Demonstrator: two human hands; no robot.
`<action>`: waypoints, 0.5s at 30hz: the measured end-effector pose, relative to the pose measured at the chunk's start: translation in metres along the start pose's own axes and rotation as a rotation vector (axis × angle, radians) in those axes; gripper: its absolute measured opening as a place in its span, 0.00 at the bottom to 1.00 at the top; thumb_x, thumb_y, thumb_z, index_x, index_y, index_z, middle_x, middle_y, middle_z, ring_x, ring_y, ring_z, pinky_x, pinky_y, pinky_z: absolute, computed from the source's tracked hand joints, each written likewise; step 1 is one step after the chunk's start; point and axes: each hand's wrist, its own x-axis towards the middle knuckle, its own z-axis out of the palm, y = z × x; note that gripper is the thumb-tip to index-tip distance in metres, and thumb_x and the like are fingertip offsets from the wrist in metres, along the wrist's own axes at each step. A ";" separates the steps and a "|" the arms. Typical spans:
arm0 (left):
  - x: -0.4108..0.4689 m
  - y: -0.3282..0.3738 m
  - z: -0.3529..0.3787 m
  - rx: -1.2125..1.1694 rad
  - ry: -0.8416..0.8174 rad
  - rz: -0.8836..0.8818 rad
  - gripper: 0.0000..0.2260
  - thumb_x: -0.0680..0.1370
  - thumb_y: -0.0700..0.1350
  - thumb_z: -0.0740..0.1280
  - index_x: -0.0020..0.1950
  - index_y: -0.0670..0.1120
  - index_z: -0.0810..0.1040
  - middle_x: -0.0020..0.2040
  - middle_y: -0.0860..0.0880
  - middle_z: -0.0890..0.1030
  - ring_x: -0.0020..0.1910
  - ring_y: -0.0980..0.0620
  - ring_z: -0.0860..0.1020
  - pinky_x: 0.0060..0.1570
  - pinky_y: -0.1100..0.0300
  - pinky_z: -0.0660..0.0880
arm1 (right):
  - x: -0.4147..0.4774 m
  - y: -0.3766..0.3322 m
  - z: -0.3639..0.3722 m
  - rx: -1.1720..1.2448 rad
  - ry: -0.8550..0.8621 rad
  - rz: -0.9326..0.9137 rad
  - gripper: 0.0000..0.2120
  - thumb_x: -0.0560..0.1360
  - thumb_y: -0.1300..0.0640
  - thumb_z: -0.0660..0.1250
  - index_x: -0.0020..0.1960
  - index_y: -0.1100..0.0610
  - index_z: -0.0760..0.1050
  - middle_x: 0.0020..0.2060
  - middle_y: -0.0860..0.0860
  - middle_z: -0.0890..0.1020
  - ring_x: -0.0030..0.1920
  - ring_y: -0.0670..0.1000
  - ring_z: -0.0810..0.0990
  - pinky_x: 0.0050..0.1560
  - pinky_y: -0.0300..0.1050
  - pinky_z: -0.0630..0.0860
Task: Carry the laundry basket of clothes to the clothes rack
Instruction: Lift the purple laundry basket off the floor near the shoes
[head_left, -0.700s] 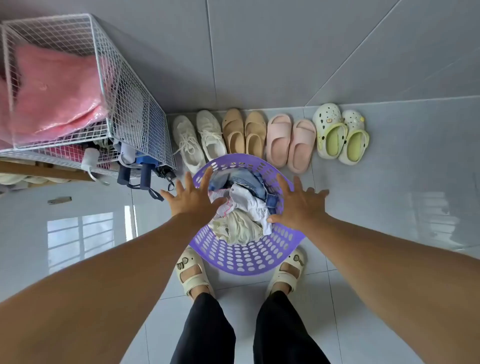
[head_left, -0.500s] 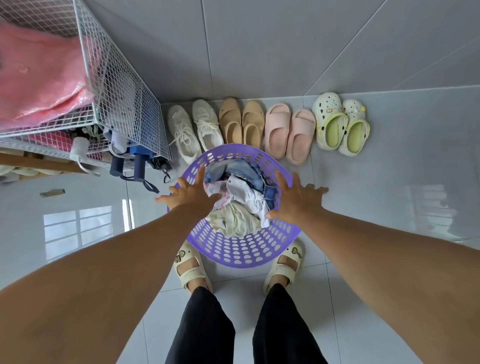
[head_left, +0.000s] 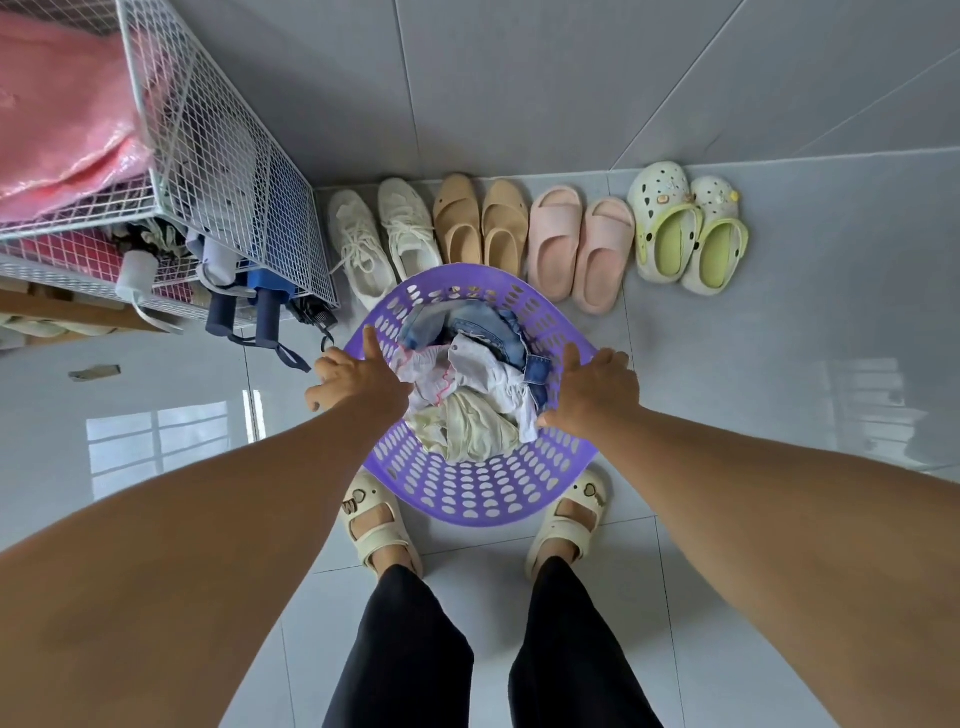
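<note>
We see a round purple laundry basket (head_left: 467, 499) with oval holes all over its wall, standing on the pale tiled floor (head_left: 779, 395) just in front of the person's 2 feet in cream sandals (head_left: 382, 530). It is heaped with crumpled clothes (head_left: 467, 395): blue denim at the far side, white pieces in the middle, a cream one nearest us.

The left hand (head_left: 358, 382) sits on the basket's left rim, thumb lying inside along the wall and fingers curled down the outside. The right hand (head_left: 597, 389) sits on the right rim the same way, thumb inside and fingers wrapped over the edge. Both look closed on the rim; we cannot tell whether the basket is off the floor.

Beyond the basket, along the grey wall, stand 4 pairs of footwear: white sneakers (head_left: 384, 234), tan slippers (head_left: 480, 223), pink slides (head_left: 579, 244) and pale clogs with green insoles (head_left: 685, 228); the sneakers and tan slippers are just beside the far rim. To the left stands a white wire rack (head_left: 234, 171) holding a pink bag (head_left: 57, 109), with dark umbrella handles (head_left: 244, 312) hanging near the left hand.
</note>
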 end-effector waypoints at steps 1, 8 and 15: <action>0.000 0.000 0.000 -0.023 0.005 -0.002 0.39 0.79 0.62 0.61 0.81 0.56 0.40 0.70 0.38 0.62 0.69 0.39 0.65 0.59 0.43 0.71 | 0.000 -0.002 0.000 0.020 0.024 -0.006 0.45 0.69 0.36 0.70 0.75 0.56 0.54 0.66 0.62 0.67 0.66 0.60 0.68 0.61 0.50 0.70; 0.002 0.003 -0.003 -0.367 -0.010 -0.034 0.34 0.79 0.55 0.65 0.80 0.51 0.52 0.71 0.37 0.61 0.67 0.35 0.69 0.63 0.48 0.70 | -0.004 -0.014 -0.008 0.286 -0.009 0.025 0.36 0.70 0.47 0.73 0.71 0.58 0.60 0.65 0.60 0.64 0.64 0.62 0.71 0.60 0.50 0.72; -0.010 -0.005 -0.013 -0.494 -0.015 -0.052 0.30 0.79 0.54 0.65 0.76 0.47 0.58 0.69 0.37 0.64 0.64 0.36 0.73 0.60 0.47 0.74 | -0.014 -0.006 -0.022 0.279 -0.042 -0.004 0.32 0.72 0.47 0.71 0.68 0.62 0.65 0.64 0.62 0.70 0.65 0.60 0.70 0.61 0.48 0.72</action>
